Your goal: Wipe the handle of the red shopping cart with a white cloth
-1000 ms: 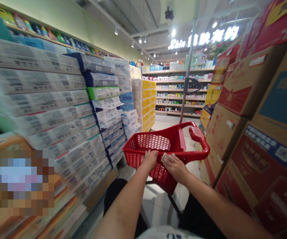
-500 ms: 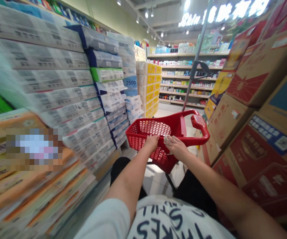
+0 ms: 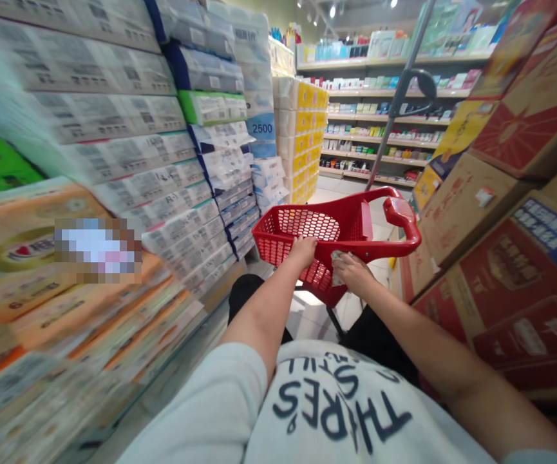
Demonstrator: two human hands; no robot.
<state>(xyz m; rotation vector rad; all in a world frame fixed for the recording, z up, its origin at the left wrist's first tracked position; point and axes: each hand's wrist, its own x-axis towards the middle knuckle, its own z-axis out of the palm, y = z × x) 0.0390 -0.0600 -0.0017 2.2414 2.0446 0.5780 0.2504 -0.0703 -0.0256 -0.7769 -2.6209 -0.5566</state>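
Observation:
A red plastic shopping cart [image 3: 340, 240] with holes in its walls stands in front of me, side on, its handle [image 3: 406, 219] to the right. My left hand [image 3: 304, 250] is closed over the near rim of the basket, fingers bent over the edge. To its right, my right hand [image 3: 352, 269] pinches a light, crumpled cloth [image 3: 337, 265] against the outer side wall, just below the rim. The palm sides of both hands are hidden. No goods show in the visible part of the basket.
Stacked tissue packs [image 3: 123, 167] rise along the left, with orange packs [image 3: 31, 251] lower down. Cardboard cartons [image 3: 514, 270] are piled close on the right. A grey metal pole [image 3: 394, 109] stands behind the cart, and stocked shelves [image 3: 379, 119] line the back.
My right hand has moved from the rim down onto the cart's side, with the cloth now showing more. My left hand stays on the rim. The view has tilted downward.

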